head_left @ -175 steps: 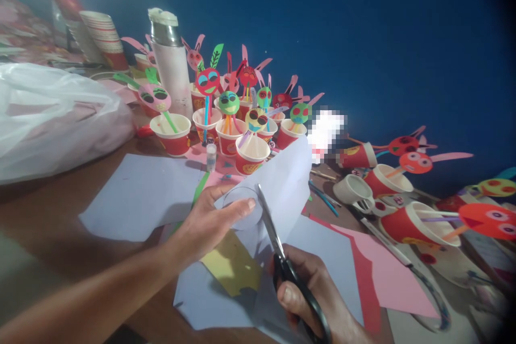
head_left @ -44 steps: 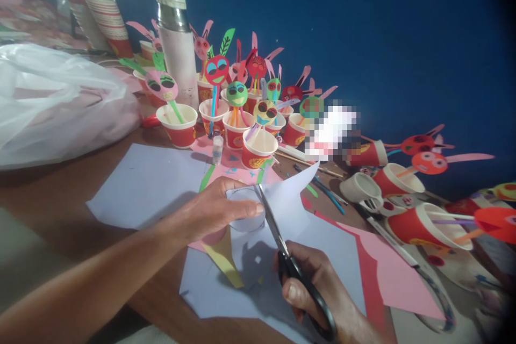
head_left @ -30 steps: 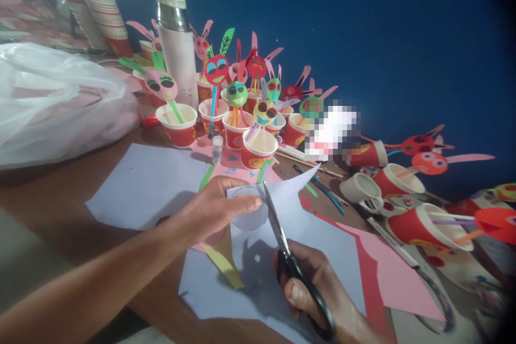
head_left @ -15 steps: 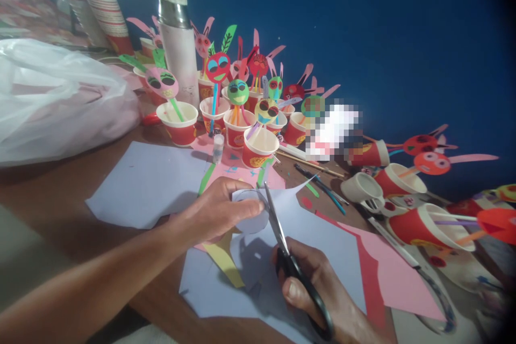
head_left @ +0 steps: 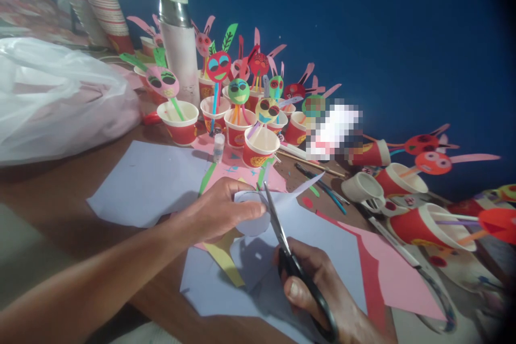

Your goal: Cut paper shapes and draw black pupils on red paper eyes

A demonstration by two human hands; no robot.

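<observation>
Two hands worked at one pale paper piece [head_left: 253, 227], raised a little above the flat sheets [head_left: 326, 258] between them. The left hand [head_left: 231, 209] pinched it, thumb on top and well inside the curved edge — probably to leave the outline in sight and the skin clear of the steel. The right hand [head_left: 316, 279] was wrapped around the black handles of the scissors [head_left: 295, 269], whose blades pointed away from the wearer alongside the curve (how far they were parted was too fine to tell). That angle likely let the left hand turn the paper into them. Some yellow paper [head_left: 228, 258] lay below the left hand, partly covered. Just beyond it stood a small bottle [head_left: 218, 149] and the nearest red cup [head_left: 260, 153] — perhaps set back for elbow room. Farther right, past the right hand, was a white mug [head_left: 360, 189].
</observation>
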